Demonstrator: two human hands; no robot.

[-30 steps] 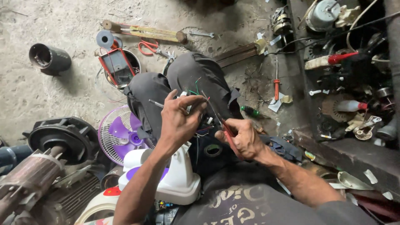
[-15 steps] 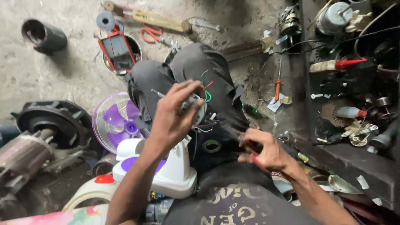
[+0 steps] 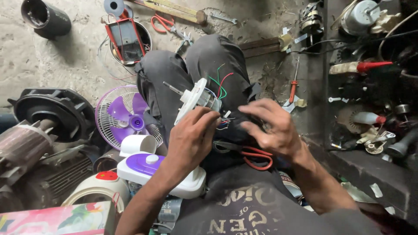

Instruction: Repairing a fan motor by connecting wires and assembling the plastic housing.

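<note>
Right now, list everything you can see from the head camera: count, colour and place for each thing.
fan motor: one, white housing with a metal shaft and green, red and blue wires, on the lap.
small fan: one, purple blades in a white grille, floor, left of the knees.
fan base: one, white with a purple top, by the left forearm.
large motors: two or more, dark and rusty, far left.
black cylinder: one, top left.
scissors: one, red handles, top centre.
screwdriver: one, red handle, floor right of the knees.
red loop: one, under the right hand.
left hand: grips the motor.
right hand: open, beside the wires.
</note>
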